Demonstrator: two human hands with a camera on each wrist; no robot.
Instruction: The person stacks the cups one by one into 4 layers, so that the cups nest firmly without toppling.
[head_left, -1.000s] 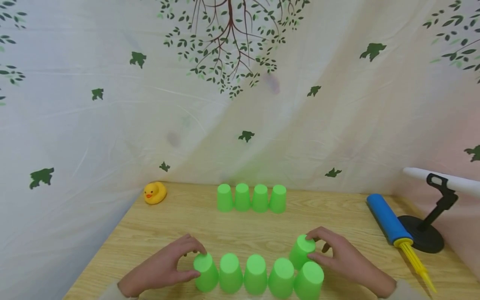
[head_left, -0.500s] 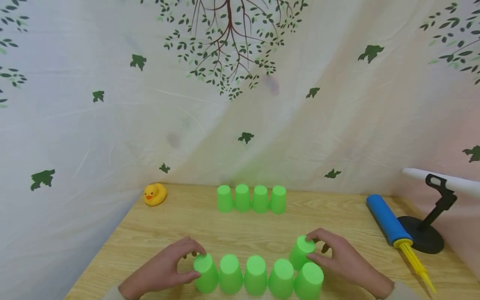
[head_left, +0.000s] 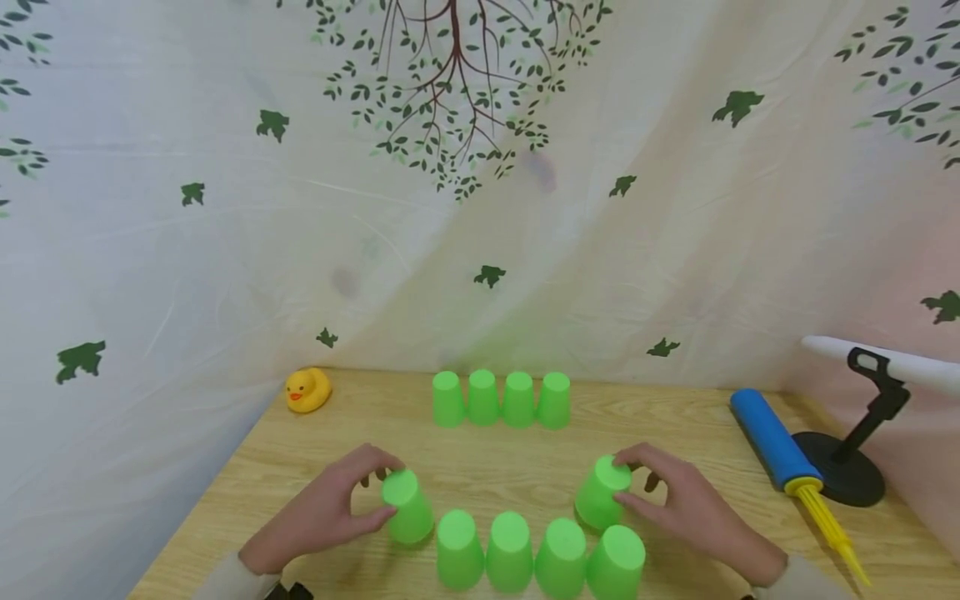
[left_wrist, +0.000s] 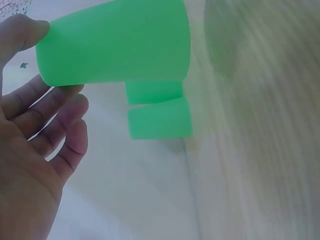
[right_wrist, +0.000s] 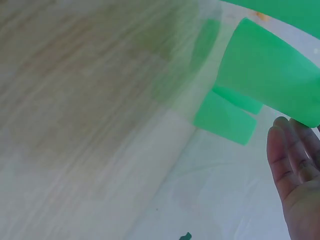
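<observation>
In the head view my left hand [head_left: 318,517] pinches an upside-down bright green cup [head_left: 409,515] near its base, at the left, behind the line of the front row. The left wrist view shows the thumb and fingers on opposite sides of that cup [left_wrist: 115,45]. At the right my right hand [head_left: 686,512] pinches another upturned green cup [head_left: 600,500], just behind the rightmost front cup [head_left: 617,562]. Whether either held cup touches the table is unclear. Several more upturned cups [head_left: 510,554] stand side by side between and in front of my hands.
A back row of several upturned green cups [head_left: 483,400] stands near the leaf-patterned curtain [head_left: 405,250]. A yellow rubber duck [head_left: 307,392] sits at the far left corner. A blue and yellow hand pump [head_left: 772,442] lies at the right, by a black-based stand [head_left: 847,471].
My left hand has moved the leftmost front cup away from me, out of the row. The right hand's cup has shifted slightly up in the view and apart from the front row.
</observation>
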